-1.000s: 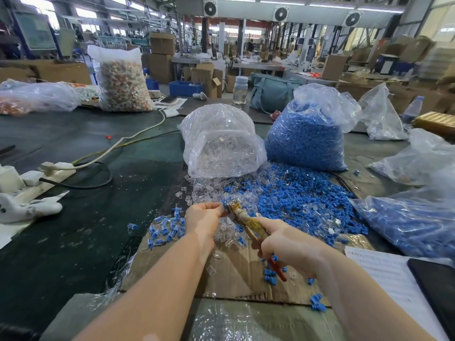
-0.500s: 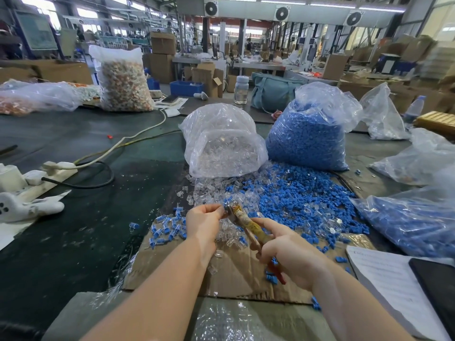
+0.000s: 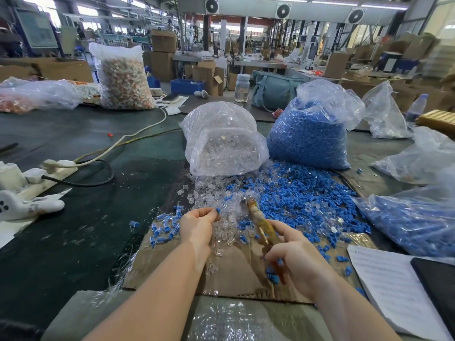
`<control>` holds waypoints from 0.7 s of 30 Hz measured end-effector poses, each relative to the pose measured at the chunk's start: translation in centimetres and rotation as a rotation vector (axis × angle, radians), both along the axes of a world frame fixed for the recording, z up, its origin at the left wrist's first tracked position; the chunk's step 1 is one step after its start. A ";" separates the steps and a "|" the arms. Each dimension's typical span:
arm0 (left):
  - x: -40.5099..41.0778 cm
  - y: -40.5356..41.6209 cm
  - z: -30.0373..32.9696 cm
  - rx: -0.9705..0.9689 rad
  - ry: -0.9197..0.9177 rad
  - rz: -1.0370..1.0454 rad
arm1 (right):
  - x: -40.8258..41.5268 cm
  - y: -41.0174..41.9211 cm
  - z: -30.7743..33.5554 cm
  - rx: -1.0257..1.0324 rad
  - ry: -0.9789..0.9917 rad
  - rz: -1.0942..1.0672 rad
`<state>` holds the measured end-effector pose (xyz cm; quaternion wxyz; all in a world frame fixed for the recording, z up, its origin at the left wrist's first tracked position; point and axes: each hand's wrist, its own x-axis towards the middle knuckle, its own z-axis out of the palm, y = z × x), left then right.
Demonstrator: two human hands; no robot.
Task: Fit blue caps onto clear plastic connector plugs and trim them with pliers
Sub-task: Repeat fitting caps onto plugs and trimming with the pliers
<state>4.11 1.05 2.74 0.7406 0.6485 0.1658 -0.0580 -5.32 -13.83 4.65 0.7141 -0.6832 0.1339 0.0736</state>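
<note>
Pliers' (image 3: 258,221) tip blurred, jaws unreadable. Right hand (image 3: 294,257) gripping handles; left hand (image 3: 199,227) pinching tiny blue cap (image 3: 218,210). Bags (image 3: 226,141) behind.

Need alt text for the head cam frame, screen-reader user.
A person's right hand grips pliers while the left hand pinches a small blue-capped piece beside them, over cardboard strewn with loose clear plugs and blue caps. Behind stand bags of each on a dark factory table.
</note>
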 end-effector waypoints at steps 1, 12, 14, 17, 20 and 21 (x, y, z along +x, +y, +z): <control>0.0 0.3 -0.2 0.059 -0.033 0.004 | 0.2 -0.2 -0.1 -0.074 -0.021 -0.033; 0.6 5.0 -3.0 1.203 -0.276 0.015 | 0.7 -4.5 -3.4 -1.312 0.115 -0.286; 0.5 5.0 -3.3 1.242 -0.268 -0.009 | 0.6 -5.0 -4.1 -1.362 0.128 -0.270; 0.0 4.2 -3.3 1.240 -0.325 -0.015 | 0.3 -5.2 -4.8 -1.427 0.124 -0.250; -1.1 2.6 -3.5 1.140 -0.428 -0.074 | 0.3 -5.3 -5.2 -1.457 0.138 -0.210; -1.6 1.9 -3.6 1.095 -0.469 -0.103 | 0.3 -5.3 -5.2 -1.457 0.148 -0.201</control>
